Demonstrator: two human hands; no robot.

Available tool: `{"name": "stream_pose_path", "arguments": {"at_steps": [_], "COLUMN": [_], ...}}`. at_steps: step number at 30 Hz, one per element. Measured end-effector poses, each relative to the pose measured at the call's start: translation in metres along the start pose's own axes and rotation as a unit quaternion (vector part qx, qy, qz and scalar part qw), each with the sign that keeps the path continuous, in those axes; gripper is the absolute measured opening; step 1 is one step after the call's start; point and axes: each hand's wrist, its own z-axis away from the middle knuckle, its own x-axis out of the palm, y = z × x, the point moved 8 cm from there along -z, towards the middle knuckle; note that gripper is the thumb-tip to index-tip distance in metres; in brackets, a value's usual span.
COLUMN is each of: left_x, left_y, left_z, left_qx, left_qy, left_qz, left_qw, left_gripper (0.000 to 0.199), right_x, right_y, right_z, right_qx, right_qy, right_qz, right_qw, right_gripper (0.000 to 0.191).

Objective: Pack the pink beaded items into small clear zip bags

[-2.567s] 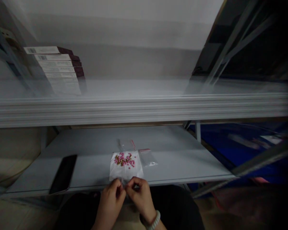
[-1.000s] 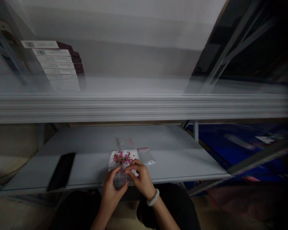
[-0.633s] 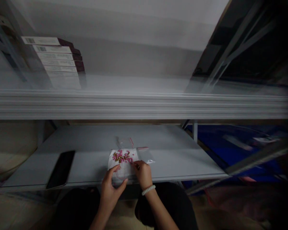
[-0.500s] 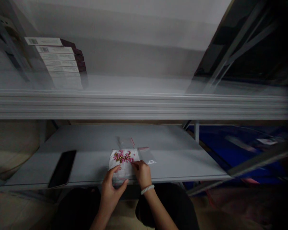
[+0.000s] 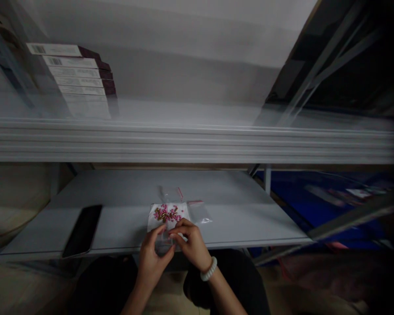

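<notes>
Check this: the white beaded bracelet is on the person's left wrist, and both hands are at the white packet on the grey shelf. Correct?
No: the head view shows the white beaded bracelet on the wrist of the right hand, not the left hand. Both hands are at the white packet on the grey shelf, as stated.

Left hand (image 5: 153, 256), right hand (image 5: 192, 247), pinching bag (image 5: 167, 221), seemingly plastic

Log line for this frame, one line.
left hand: touching clear plastic bag | right hand: pinching same bag | nearby: white sheet with pink-and-gold beads
</notes>
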Motion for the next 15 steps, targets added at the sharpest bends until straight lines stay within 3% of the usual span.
{"name": "stream_pose_path", "arguments": {"at_steps": [2, 4, 8, 15], "left_x": [0.000, -0.002, -0.006, -0.009], "left_y": [0.001, 0.003, 0.002, 0.000], "left_z": [0.000, 0.001, 0.003, 0.004], "left_qx": [0.000, 0.000, -0.009, -0.012], "left_qy": [0.003, 0.011, 0.014, 0.023], "left_qz": [-0.001, -0.002, -0.009, -0.009], "left_qw": [1.000, 1.000, 1.000, 1.000], "left_gripper": [0.046, 0.045, 0.044, 0.043], "right_x": [-0.001, -0.009, -0.024, -0.004], "right_y": [0.009, 0.028, 0.064, 0.073], "right_z": [-0.002, -0.006, -0.009, -0.013], "right_qx": [0.005, 0.028, 0.079, 0.089], "right_qy": [-0.009, 0.031, 0.112, 0.069], "right_qz": [-0.007, 0.008, 0.144, 0.270], "right_qw": [1.000, 0.999, 0.980, 0.956], "right_gripper": [0.019, 0.021, 0.018, 0.017]}}
